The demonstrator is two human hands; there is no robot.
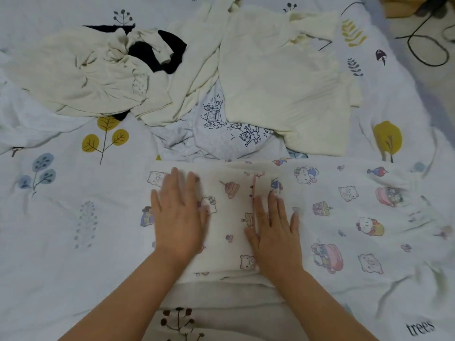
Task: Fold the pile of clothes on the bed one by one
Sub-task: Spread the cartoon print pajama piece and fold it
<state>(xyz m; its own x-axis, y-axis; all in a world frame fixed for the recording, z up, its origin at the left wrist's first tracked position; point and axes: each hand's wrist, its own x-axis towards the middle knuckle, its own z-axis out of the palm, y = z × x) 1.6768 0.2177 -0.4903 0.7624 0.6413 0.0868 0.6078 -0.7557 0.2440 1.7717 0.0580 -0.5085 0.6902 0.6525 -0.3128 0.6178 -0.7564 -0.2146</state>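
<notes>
A white garment printed with small cartoon animals (344, 217) lies flat across the bed in front of me, its left part folded over with a pink trimmed edge near the middle. My left hand (181, 215) rests flat on the folded left part, fingers spread. My right hand (273, 232) presses flat just right of the pink edge, fingers apart. Neither hand grips the cloth. Behind it lies the pile: a cream ribbed top (283, 77), a crumpled cream garment (86, 77) with black cloth (160, 50), and a white shirt with line drawings (229, 129).
The bed sheet (61, 217) is white with printed leaves, trees and the word "trees". At the far right beyond the bed's edge, black cables (423, 43) lie on the floor.
</notes>
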